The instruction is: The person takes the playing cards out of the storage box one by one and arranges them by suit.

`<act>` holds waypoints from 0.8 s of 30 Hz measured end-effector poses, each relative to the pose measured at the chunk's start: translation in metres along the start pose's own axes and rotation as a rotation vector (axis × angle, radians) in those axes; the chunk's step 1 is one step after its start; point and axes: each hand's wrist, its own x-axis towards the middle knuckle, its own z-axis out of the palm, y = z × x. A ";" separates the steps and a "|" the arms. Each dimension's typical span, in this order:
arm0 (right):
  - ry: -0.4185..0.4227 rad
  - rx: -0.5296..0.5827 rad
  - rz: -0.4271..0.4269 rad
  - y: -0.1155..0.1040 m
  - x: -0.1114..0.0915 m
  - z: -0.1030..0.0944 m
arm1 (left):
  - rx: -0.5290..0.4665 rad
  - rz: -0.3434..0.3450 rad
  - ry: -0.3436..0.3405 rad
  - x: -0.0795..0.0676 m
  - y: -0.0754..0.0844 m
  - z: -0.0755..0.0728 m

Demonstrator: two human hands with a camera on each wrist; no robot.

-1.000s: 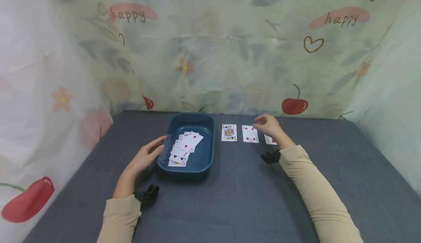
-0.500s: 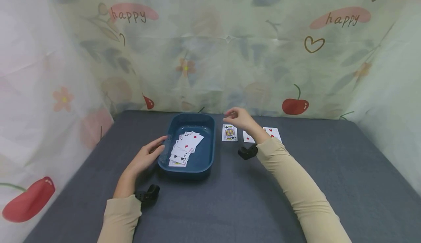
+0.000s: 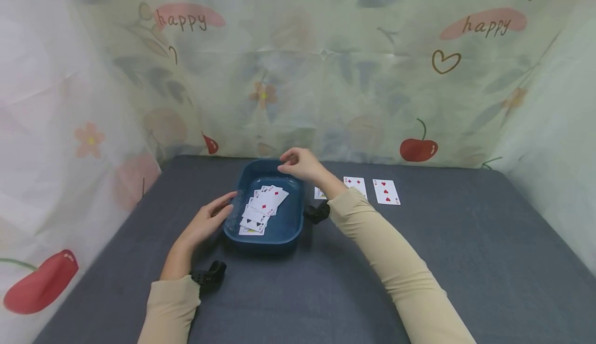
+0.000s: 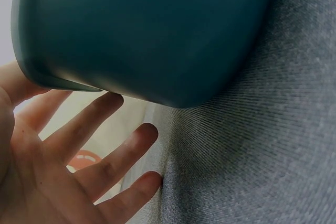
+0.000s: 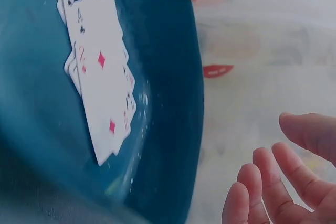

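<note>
A dark blue plastic bin [image 3: 289, 230] stands on the table, holding a loose pile of face-up playing cards [image 3: 262, 210]; the two of diamonds lies on top. My left hand [image 3: 208, 222] rests at the bin's left side. In the left wrist view its fingers [image 4: 131, 148] are spread, one fingertip right at the underside of the rim. Over the bin's far right corner hovers my right hand [image 3: 302, 167], thumb and fingers [image 5: 270, 174] bent loosely apart with nothing between them. Its forearm partly hides a king card [image 3: 319, 194] beside the bin.
Right of the king, a red diamonds card [image 3: 356, 186] and a three of hearts [image 3: 386, 193] continue the row, face up. A grey cloth covers the table [image 3: 298, 292]. Patterned curtains [image 3: 321, 75] hang behind and at both sides.
My right hand has travelled left from above the row of cards to the bin, uncovering the three of hearts and covering part of the king. My left hand and the bin have stayed put.
</note>
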 end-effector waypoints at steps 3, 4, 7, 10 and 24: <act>0.003 -0.012 -0.020 -0.005 0.005 0.009 | -0.002 0.004 0.000 -0.001 0.001 -0.001; 0.003 -0.011 -0.021 -0.006 0.006 0.012 | 0.000 0.006 -0.001 -0.001 0.001 -0.001; 0.008 -0.021 -0.005 -0.008 0.010 0.022 | 0.005 0.016 -0.002 0.000 0.000 -0.001; 0.001 -0.041 0.046 -0.006 0.016 0.031 | 0.011 0.024 -0.003 0.000 -0.001 -0.001; -0.038 -0.181 0.241 0.011 0.035 0.061 | 0.009 0.020 -0.005 0.002 -0.002 -0.001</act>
